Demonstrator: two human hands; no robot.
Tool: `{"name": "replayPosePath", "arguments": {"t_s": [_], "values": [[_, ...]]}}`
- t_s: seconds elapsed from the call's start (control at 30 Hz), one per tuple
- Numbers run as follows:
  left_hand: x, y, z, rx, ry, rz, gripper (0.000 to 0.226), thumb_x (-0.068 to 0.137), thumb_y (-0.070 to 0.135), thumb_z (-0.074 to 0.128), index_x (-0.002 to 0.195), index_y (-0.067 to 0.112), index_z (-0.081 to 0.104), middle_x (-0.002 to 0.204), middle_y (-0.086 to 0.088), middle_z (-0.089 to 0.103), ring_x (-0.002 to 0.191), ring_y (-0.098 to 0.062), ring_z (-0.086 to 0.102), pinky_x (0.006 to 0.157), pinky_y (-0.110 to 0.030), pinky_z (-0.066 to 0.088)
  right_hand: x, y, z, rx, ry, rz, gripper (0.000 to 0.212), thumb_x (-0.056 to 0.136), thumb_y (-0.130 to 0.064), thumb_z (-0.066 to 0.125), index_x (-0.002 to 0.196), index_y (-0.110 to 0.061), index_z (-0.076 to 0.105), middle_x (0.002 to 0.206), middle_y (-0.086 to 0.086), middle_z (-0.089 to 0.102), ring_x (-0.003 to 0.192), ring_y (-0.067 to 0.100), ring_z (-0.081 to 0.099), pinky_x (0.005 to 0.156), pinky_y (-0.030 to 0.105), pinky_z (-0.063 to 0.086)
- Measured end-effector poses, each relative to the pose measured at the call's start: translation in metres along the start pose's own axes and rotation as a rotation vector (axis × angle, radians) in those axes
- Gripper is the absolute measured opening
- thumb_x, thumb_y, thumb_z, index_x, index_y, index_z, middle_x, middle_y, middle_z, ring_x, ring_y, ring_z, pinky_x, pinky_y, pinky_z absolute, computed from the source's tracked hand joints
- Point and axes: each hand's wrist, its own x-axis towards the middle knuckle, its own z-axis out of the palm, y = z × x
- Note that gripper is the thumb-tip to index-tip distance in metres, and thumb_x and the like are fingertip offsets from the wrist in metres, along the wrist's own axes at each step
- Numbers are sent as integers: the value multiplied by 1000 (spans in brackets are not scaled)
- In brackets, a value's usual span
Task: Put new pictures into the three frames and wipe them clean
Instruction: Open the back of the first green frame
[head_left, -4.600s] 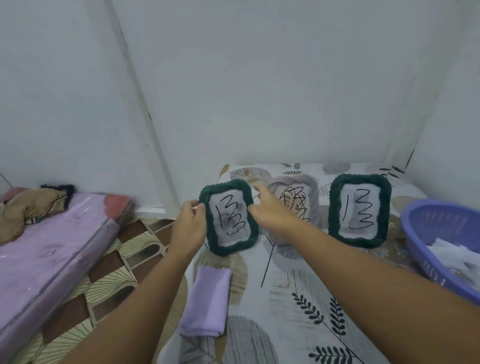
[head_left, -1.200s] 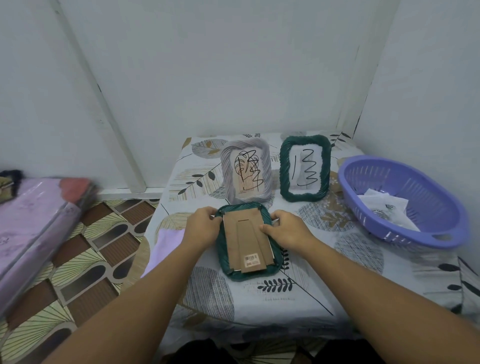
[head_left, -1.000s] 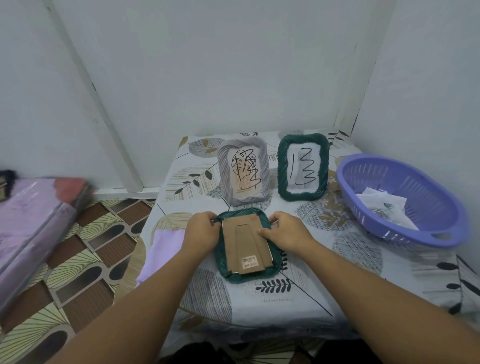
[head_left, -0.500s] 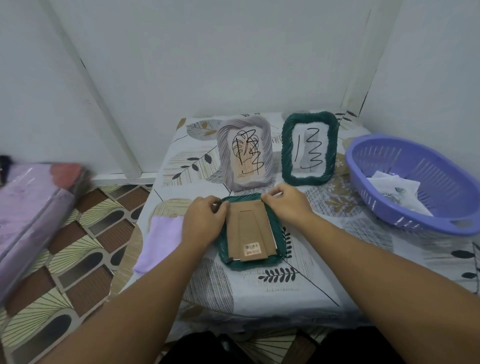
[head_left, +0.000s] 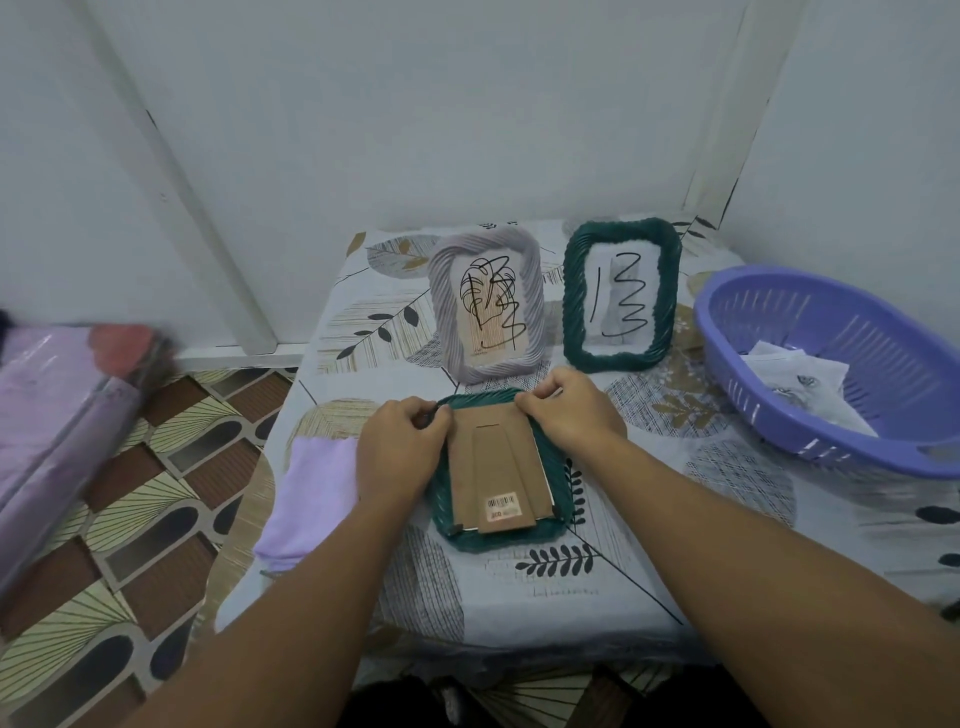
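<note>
A small table (head_left: 675, 582) with a leaf-patterned cloth stands in the corner of the room. On its right side sits a purple basket (head_left: 753, 364) with crumpled papers (head_left: 795, 366) inside. At the back two frames stand upright side by side: a grey frame (head_left: 441, 322) and a green frame (head_left: 571, 312), each showing black scribbles. In front of them a second green frame (head_left: 553, 483) lies face down, its cardboard back (head_left: 493, 467) up. The left hand (head_left: 400, 452) and right hand (head_left: 571, 410) rest at its top corners, fingers curled and pinching at the top edge of the backing. A folded lilac cloth (head_left: 311, 493) lies just left of it.
</note>
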Motion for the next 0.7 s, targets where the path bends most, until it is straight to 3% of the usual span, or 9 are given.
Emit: {"name": "replayPosePath", "arguments": {"t_s": [0.17, 0.43, 0.7], "values": [[0, -4, -2, 28, -10, 49, 24, 97, 31, 59, 102, 22, 80, 94, 2, 75, 89, -20, 66, 76, -34, 51, 0, 1, -1, 14, -9, 9, 30, 85, -59, 69, 85, -30, 61, 86, -16, 66, 86, 11, 62, 79, 35, 50], [-2, -3, -3, 60, -12, 80, 25, 101, 29, 56, 108, 19, 78, 100, 0, 75, 93, -21, 64, 78, -34, 49, 0, 1, -2, 17, -9, 1, 30, 85, -60, 68, 84, -31, 61, 85, -15, 66, 83, 12, 63, 78, 38, 54], [-3, -1, -4, 69, -7, 82, 25, 102, 28, 56, 109, 19, 78, 101, 0, 75, 92, -17, 61, 74, -30, 41, -2, 2, -4, 20, -12, -14, 19, 93, -48, 63, 85, -31, 63, 83, -12, 66, 75, 15, 65, 69, 35, 54]]}}
